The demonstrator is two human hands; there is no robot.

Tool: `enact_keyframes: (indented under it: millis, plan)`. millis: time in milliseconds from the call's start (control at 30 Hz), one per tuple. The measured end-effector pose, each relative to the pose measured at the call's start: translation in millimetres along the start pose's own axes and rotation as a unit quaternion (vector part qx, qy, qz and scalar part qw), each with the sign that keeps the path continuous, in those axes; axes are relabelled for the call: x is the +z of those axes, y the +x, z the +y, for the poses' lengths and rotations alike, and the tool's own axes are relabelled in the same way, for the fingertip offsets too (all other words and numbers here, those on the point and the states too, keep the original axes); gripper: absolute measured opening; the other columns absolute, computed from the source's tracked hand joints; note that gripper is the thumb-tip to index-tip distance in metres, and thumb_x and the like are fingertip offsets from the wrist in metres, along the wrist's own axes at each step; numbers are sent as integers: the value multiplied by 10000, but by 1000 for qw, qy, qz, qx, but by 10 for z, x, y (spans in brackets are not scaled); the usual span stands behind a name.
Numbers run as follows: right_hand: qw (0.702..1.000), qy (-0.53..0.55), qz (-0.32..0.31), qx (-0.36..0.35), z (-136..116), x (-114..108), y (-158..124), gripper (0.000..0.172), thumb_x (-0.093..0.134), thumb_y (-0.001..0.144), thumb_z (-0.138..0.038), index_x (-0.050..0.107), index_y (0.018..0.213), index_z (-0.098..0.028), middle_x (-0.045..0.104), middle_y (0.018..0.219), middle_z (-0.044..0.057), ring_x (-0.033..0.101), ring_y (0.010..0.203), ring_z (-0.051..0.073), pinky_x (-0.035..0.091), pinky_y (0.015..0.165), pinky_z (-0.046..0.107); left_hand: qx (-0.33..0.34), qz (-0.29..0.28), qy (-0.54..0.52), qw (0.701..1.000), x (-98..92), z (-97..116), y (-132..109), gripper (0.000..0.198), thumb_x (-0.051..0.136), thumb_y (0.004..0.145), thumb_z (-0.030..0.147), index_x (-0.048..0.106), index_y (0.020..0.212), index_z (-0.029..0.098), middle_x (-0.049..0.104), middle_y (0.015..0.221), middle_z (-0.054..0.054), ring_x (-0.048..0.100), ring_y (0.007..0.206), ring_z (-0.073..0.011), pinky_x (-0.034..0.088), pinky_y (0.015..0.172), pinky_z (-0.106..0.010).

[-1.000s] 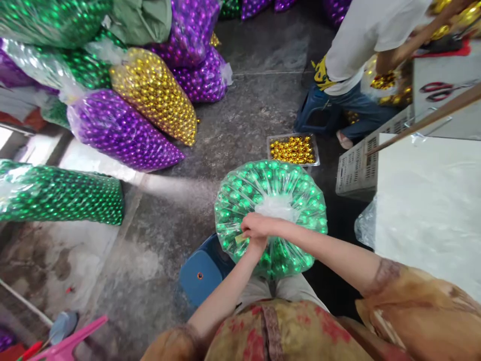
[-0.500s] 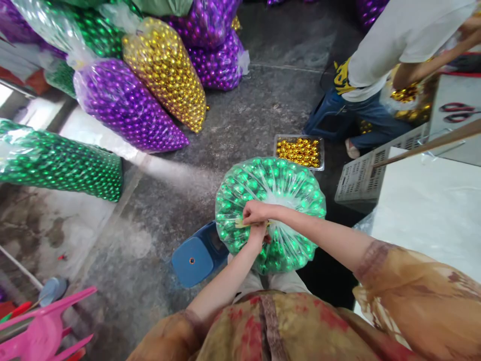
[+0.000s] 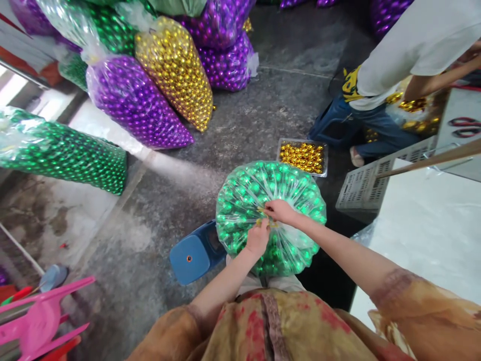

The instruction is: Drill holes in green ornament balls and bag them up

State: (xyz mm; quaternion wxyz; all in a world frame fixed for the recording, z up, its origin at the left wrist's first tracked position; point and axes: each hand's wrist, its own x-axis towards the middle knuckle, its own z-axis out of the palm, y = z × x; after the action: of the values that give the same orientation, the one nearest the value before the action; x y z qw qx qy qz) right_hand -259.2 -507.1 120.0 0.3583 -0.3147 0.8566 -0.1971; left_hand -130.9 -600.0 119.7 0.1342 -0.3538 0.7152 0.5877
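Hands (image 3: 258, 237) at clear, pleated bag (image 3: 288, 234) of shiny green beads (image 3: 240, 193)

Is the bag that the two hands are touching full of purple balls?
No, the clear plastic bag under the left hand and right hand holds shiny green balls.

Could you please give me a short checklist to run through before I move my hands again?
Right hand on the yellow strip: ok.
Left hand close beside it: ok.
Green bag gathered at the top: ok.
Strip knotted: cannot tell; the hands partly cover it.
Bag apart from the tray: cannot tell; they overlap in view.
Scissors near the hands: not ok; they lie off at the far right.
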Motion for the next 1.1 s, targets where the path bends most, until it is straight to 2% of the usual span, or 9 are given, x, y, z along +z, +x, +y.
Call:
enact_keyframes:
  millis: [100, 233, 333, 433, 567, 700, 867, 967, 1100]
  plan:
    - [1000, 23, 9, -1, 20, 18, -1, 202, 539, 888, -289, 649, 785, -155, 649, 674, 28, 548, 609, 119, 299, 581, 229, -31, -34, -42, 998, -32, 42, 26, 171, 622, 751, 34, 588, 744, 202, 459, 666, 0, 560, 841, -184, 379, 751, -230]
    - [997, 63, 16, -34, 96, -16, -133, 258, 468, 941, -350, 636, 976, -158, 663, 768, 27, 567, 671, 121, 361, 623, 223, -139, -127, -131, 973, -70, 141, 79, 200, 602, 817, 135, 483, 662, 172, 337, 544, 48, 384, 493, -102, 304, 515, -203]
    - [989, 90, 21, -119, 199, -21, -293, 320, 490, 930, -433, 632, 943, -147, 645, 856, 56, 576, 763, 142, 418, 699, 242, -201, -199, -213, 935, -109, 214, 94, 274, 499, 888, 169, 399, 633, 169, 241, 528, 74, 218, 428, -56, 209, 435, -163]
    - [973, 96, 34, -206, 285, 39, -410, 345, 556, 887, -473, 656, 911, -144, 614, 912, 81, 574, 854, 178, 448, 777, 288, -217, -225, -281, 907, -127, 226, 78, 245, 448, 924, 199, 403, 686, 161, 243, 554, 76, 196, 436, -41, 182, 425, -135]
    - [968, 148, 64, -194, 329, 144, -453, 300, 532, 903, -415, 673, 814, -165, 619, 893, 77, 579, 824, 172, 456, 759, 300, -216, -213, -311, 901, -113, 152, 81, 261, 572, 870, 301, 398, 715, 185, 231, 516, 88, 280, 426, -56, 186, 407, -154]
    - [962, 232, 63, -128, 329, 134, -435, 299, 555, 877, -412, 627, 728, -163, 629, 815, 45, 575, 745, 146, 454, 683, 262, -182, -179, -287, 924, -62, 79, 119, 340, 717, 733, 413, 467, 766, 186, 279, 480, 93, 369, 412, -79, 192, 397, -177]
    - [989, 140, 23, -49, 285, 45, -371, 260, 446, 935, -326, 617, 817, -169, 634, 764, 23, 577, 721, 141, 430, 678, 241, -102, -83, -213, 968, 32, -19, 123, 416, 683, 696, 556, 471, 803, 215, 328, 468, 98, 366, 377, -98, 173, 397, -216]
    - [994, 103, 42, -22, 329, 4, -322, 200, 447, 924, -258, 604, 843, -164, 641, 876, 68, 587, 801, 169, 416, 733, 264, -46, -60, -148, 986, 66, -115, 81, 335, 624, 749, 516, 486, 726, 212, 331, 459, 86, 305, 390, -93, 171, 448, -243]
    - [993, 73, 83, 47, 545, -84, -265, 173, 427, 902, -188, 586, 856, -138, 617, 1007, 163, 590, 908, 229, 400, 801, 321, 35, -36, -58, 997, 54, -224, 0, 293, 652, 741, 321, 459, 562, 193, 336, 476, 58, 270, 494, -97, 179, 555, -275]
